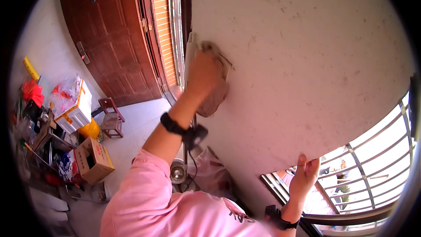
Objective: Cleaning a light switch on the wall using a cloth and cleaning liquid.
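My left hand is closed on a grey-brown rag and presses it to the white wall, close to the door frame. Part of the rag hangs below my fist, and some bunches above it. A pale square-edged plate, perhaps a switch plate, shows partly behind the hand; the rest is covered. Lower down on the right, my right hand leans on the wall's edge beside the window, thumb raised and apart from the fingers, which are partly hidden. It holds no loose thing. Black bands with small devices circle both wrists.
A barred window is at the right. Left are a brown door, a small wooden chair, an open cardboard box and a white foam box amid clutter. Below my left arm stand a round fan-like appliance and plastic bag.
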Tool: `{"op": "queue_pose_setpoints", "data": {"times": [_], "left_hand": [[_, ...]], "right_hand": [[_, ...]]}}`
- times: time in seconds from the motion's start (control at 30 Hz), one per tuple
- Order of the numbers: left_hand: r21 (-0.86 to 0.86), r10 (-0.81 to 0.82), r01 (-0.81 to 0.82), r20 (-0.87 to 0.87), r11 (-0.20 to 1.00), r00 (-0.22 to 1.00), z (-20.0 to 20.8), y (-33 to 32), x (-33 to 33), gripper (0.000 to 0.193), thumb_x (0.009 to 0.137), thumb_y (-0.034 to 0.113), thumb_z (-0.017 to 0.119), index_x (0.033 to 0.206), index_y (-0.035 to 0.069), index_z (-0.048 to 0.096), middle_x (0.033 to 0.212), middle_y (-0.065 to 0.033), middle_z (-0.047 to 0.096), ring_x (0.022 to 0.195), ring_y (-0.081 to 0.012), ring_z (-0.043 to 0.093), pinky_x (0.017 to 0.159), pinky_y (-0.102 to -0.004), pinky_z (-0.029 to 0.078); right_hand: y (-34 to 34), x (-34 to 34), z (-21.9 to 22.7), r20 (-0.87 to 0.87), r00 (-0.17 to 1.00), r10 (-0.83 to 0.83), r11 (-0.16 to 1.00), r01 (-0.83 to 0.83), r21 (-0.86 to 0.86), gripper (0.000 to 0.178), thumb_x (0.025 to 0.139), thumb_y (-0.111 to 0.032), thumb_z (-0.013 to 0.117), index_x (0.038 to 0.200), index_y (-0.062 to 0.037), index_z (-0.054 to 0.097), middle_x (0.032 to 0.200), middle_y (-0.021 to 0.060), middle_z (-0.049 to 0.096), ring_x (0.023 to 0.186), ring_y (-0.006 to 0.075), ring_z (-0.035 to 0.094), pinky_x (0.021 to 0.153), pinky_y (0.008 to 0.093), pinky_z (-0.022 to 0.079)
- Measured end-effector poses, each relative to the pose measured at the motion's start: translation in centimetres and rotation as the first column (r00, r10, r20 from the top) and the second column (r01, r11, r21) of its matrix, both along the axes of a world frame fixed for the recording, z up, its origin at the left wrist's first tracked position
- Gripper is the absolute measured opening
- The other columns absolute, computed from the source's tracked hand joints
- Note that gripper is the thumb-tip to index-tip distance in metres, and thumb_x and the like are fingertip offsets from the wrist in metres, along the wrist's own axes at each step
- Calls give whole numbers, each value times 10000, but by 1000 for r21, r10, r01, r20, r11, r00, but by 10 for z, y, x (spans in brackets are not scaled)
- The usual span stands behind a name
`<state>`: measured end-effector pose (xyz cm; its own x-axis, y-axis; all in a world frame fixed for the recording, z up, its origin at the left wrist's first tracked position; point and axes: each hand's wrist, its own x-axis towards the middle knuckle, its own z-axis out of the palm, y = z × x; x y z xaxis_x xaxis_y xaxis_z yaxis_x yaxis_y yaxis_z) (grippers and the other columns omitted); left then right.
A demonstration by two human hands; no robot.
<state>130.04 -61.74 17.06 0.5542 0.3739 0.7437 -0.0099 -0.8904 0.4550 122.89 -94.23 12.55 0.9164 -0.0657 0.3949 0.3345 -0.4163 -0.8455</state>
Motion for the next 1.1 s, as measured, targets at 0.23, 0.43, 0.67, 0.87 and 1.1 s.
{"op": "queue_pose_setpoints", "data": {"times": [0.23, 0.43, 0.67, 0.87, 1.1], "left_hand": [[-185, -67, 57, -45, 981, 997, 26, 53, 6, 225, 795, 137, 503, 916, -34, 583, 852, -249, 581, 868, -427, 552, 766, -474, 441], [-126, -71, 60, -81, 990, 994, 0, -9, -11, 279, 802, 149, 483, 983, -28, 601, 898, -252, 592, 888, -426, 554, 794, -456, 444], [-174, -23, 20, -15, 985, 1000, 9, 55, 1, 265, 797, 159, 485, 945, -16, 618, 938, -248, 603, 914, -419, 558, 799, -453, 449], [-64, -43, 36, -110, 997, 993, -12, 4, -7, 202, 782, 140, 495, 849, -12, 610, 868, -235, 594, 825, -415, 566, 720, -460, 461], [-56, -28, 36, 140, 998, 990, 7, 49, 3, 185, 803, 144, 496, 813, 0, 611, 862, -220, 587, 822, -388, 571, 719, -459, 462]], "right_hand": [[15, 2, 1, 141, 990, -31, 996, 20, 81, 229, 915, -168, 571, 1070, -1, 547, 842, 15, 534, 743, 106, 459, 699, 255, 408], [10, 2, -3, 149, 988, -35, 997, 24, 78, 217, 908, -125, 574, 1082, 3, 544, 832, 8, 526, 728, 100, 439, 685, 238, 396], [11, -1, -3, 163, 987, 13, 998, -22, 54, 212, 903, -102, 568, 1089, -3, 547, 831, -1, 505, 718, 98, 423, 668, 234, 387], [12, 2, 1, 159, 987, -24, 998, 14, 62, 217, 901, -89, 563, 1101, -6, 546, 829, -3, 501, 715, 95, 418, 661, 234, 381], [13, 0, 2, 95, 995, -30, 998, 23, 65, 226, 900, -100, 571, 1098, 3, 542, 835, 5, 514, 719, 103, 421, 694, 239, 388]]}}
